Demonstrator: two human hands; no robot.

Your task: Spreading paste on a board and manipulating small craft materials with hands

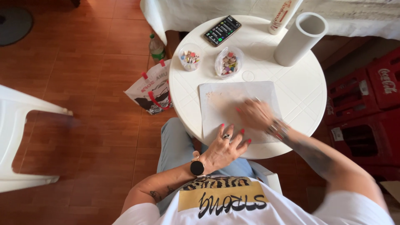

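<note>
The right hand [255, 113] is showing only as a blur over the white board [227, 104], so whether its fingers are spread or curled cannot be told, nor whether anything is lying under it. The left hand [227, 146] is lying flat with fingers apart, pressing on the board's near edge, which is sitting at the front of the round white table [300, 87]. A faint tan smear is showing on the board by the right hand; what it is cannot be made out. Two clear tubs are standing behind the board, one small [190, 57] and one wider [228, 61], both holding small coloured pieces too tiny to count. A dark phone [222, 30] is lying past them with its screen lit. One white tube [300, 39] is lying tilted at the right, and a white bottle with red print [283, 16] is being cut off by the top edge. On the floor, a white printed bag with red handles [151, 88] is leaning beside one green bottle [156, 48]. Red crates [366, 108] are stacking at the right, partly out of view.
</note>
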